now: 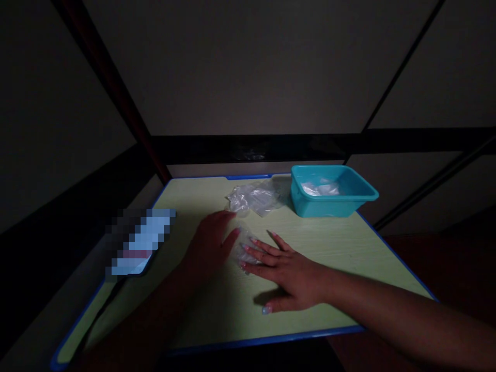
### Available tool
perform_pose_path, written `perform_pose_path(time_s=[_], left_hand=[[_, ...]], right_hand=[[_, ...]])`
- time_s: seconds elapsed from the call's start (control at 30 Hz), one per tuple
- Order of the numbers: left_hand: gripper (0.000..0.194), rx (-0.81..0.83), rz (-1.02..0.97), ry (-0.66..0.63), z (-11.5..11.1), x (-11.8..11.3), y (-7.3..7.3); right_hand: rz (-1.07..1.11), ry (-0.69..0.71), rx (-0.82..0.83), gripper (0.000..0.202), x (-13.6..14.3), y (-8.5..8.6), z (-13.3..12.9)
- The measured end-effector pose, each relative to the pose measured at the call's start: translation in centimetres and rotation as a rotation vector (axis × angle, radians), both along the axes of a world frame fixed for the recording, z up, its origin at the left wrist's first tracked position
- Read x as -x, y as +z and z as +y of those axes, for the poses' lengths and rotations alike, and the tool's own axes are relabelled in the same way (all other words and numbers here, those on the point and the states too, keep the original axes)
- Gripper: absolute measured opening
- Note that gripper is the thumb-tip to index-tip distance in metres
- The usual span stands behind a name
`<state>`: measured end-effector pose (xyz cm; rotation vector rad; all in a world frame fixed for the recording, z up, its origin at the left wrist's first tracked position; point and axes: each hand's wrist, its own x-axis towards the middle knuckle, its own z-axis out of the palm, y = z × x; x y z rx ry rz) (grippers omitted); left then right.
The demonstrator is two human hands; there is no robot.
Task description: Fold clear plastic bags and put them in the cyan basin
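A clear plastic bag (241,248) lies on the table between my hands. My right hand (289,271) rests on its right side with the fingers spread flat and the thumb out to the side. At the bag's left edge is my left hand (213,237), in shadow, its thumb and fingers apart; the thumb tip reaches the plastic. Beyond my hands lies more crumpled clear plastic (261,196), which looks like one or more bags. How many pieces there are I cannot tell.
A turquoise plastic basket (329,209) with clear plastic inside stands at the back right of the blue-edged table (349,253). On the left lies a phone-like lit screen (143,240), partly blurred out, with a dark cord. Cabinet panels (256,67) rise behind the table.
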<state>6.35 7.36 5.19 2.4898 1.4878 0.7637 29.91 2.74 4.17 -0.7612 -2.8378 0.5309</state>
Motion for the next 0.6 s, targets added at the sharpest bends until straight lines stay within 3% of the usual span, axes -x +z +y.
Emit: perform_pose_path(time_s=[0.1,0.17,0.33,0.6], left_hand=[[0.051,0.075,0.179,-0.211,-1.0,-0.6,-0.8],[0.053,0.127,0.261,-0.274,-1.2,-0.8,-1.4],[0.053,0.185,0.318,-0.297,-0.5,-0.8,-2.5],[0.065,0.215,0.341,-0.271,-0.7,-0.8,-2.2]], right_hand=[[-0.004,-0.002,-0.005,0.082,0.0,-0.2,0.0],[-0.008,-0.002,-0.006,0.081,0.0,-0.2,0.0],[-0.038,-0.006,0.034,0.081,0.0,0.1,0.1],[-0.03,0.001,0.072,0.086,-1.1,0.6,-0.8]])
